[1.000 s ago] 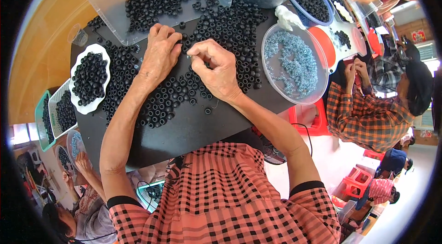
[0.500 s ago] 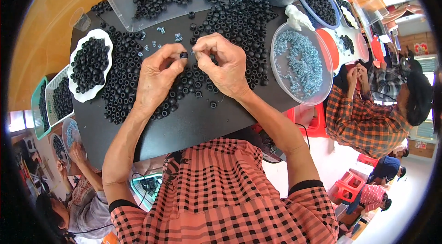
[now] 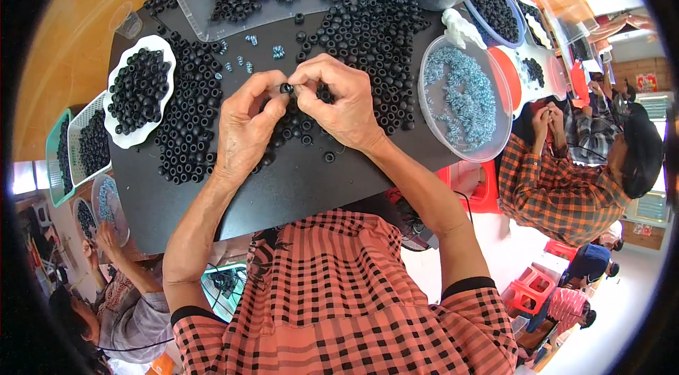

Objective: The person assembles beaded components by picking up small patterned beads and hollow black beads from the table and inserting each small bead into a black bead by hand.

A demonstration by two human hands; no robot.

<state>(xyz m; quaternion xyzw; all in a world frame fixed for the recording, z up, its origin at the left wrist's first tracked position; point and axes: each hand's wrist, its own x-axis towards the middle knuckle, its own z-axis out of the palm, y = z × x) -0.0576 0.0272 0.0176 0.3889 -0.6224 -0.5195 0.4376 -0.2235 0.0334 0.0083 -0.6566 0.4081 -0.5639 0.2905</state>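
Note:
A round black bead (image 3: pixel 286 88) is pinched between the thumb and forefinger of my left hand (image 3: pixel 244 124). My right hand (image 3: pixel 339 103) is closed too, its thumb and forefinger meeting right at the bead; what these fingertips hold is too small to make out. Both hands are over a spread of loose black beads (image 3: pixel 187 127) with holes through them, on the dark table (image 3: pixel 283 191). Beyond my fingers lie several tiny blue coiled pieces (image 3: pixel 278 52).
At the left stands a scalloped white dish (image 3: pixel 168 96) of beads, beside baskets. A clear bin (image 3: pixel 187 0) of beads is at the back. A round clear tub (image 3: pixel 424 117) with blue pieces sits at the right. People work on both sides, one in an orange checked shirt (image 3: pixel 552 195).
My right fingertips have come leftward to meet the bead in my left hand, closing the small gap between the hands. The view has shifted slightly.

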